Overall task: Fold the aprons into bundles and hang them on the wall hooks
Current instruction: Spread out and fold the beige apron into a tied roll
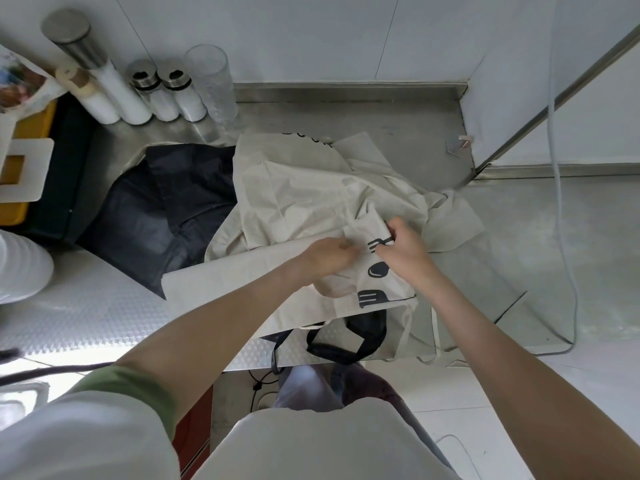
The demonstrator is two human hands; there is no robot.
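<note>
Beige cloth apron, head view: creased and partly folded, lying across the middle of the steel desk, its near edge overhanging the front rim. Black utensil prints show on the near panel, between the two forearms. Left grip: fingers curled, pinching a fold of the beige cloth just left of the prints. Right grip: fingers curled, pinching the cloth edge at the topmost print; the two grips sit just beside each other. Dark apron: crumpled on the desk to the left, partly under the beige one. Black strap loop: hanging at the desk's front edge, below the beige cloth. Jars with metal lids and a clear glass: upright at the rear left, against the wall. Yellow bin: far left. Pale cable: hanging down at the right, well apart from the aprons.
</note>
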